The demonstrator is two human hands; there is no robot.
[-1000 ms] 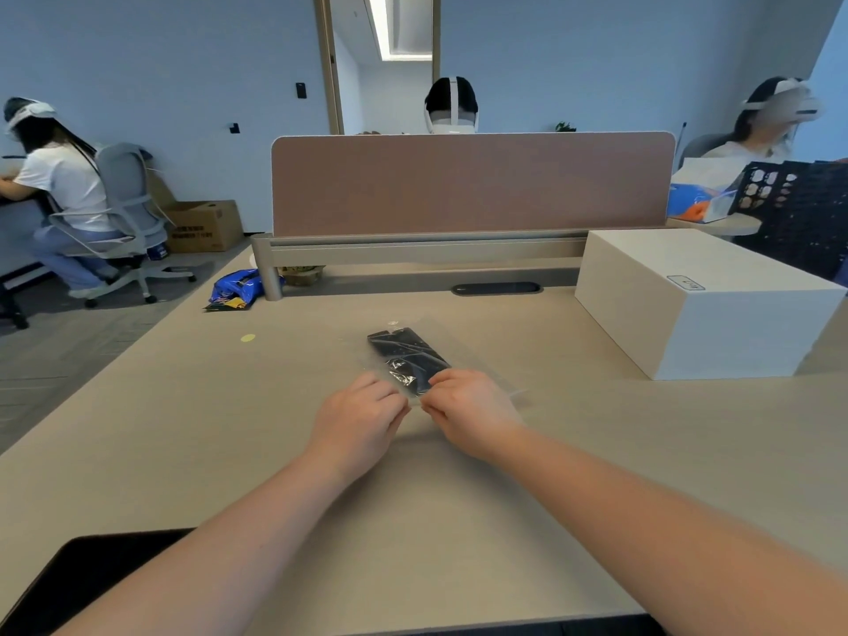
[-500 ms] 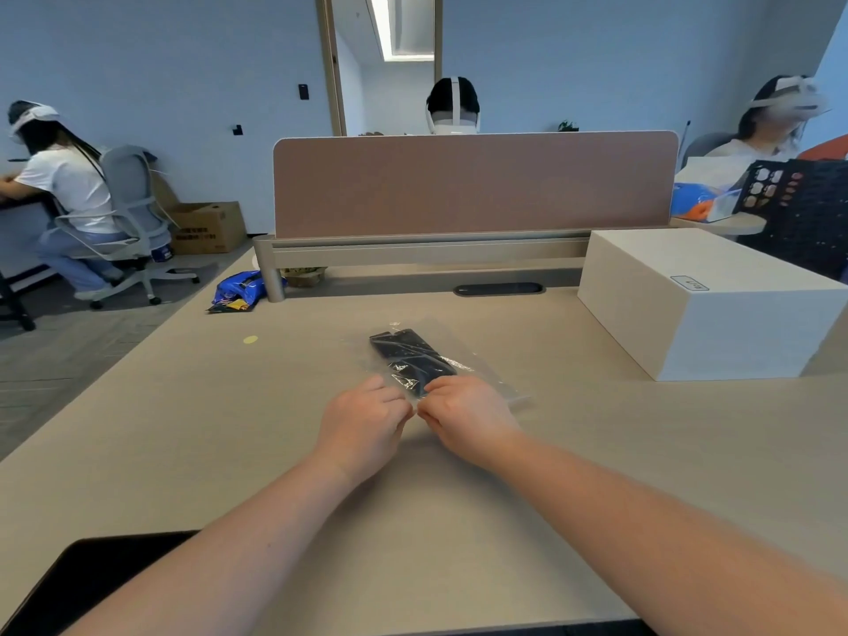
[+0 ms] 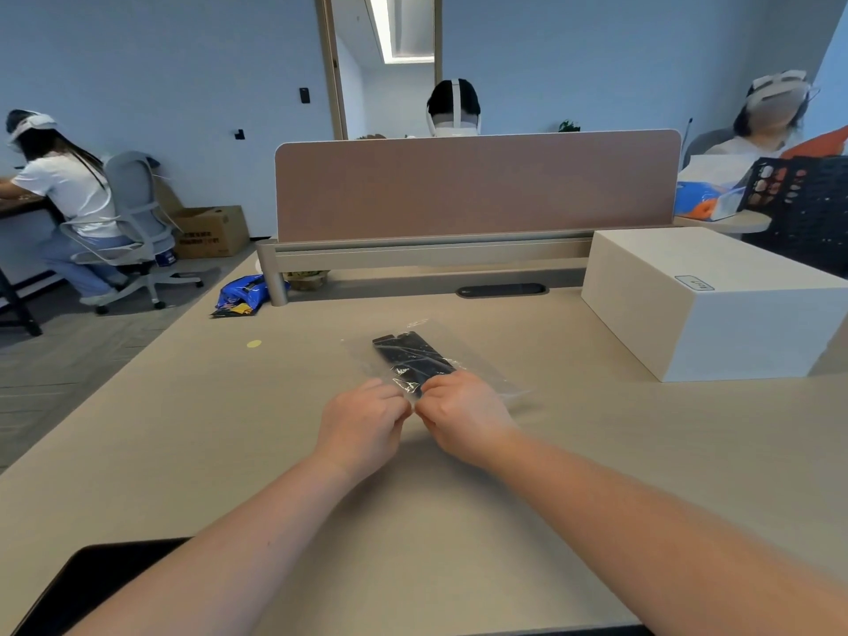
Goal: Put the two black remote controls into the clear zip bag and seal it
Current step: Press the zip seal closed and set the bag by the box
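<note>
Beige laminate covers the desk (image 3: 192, 452) in front of us, matte and faintly grained, with a small yellow dot (image 3: 253, 344) on it toward the left. On it lies the clear zip bag (image 3: 477, 360), flat and crinkled, and through the plastic we see the black remote controls (image 3: 410, 358) inside, side by side. Our left hand (image 3: 362, 426) and right hand (image 3: 463, 415) meet knuckle to knuckle at the bag's near edge, fingers curled in and pinching the plastic there; whether the zip is pressed closed under them we cannot tell. A white box (image 3: 706, 305) sits on the desk to the right, well apart from the bag. A tan fabric divider (image 3: 477, 185) runs along the far edge, with a dark cable slot (image 3: 502, 291) just before it. Beyond, pale blue walls and a lit doorway (image 3: 390, 62). A cardboard box (image 3: 211, 231) stands on the grey floor at left, near a grey office chair (image 3: 137, 222).
</note>
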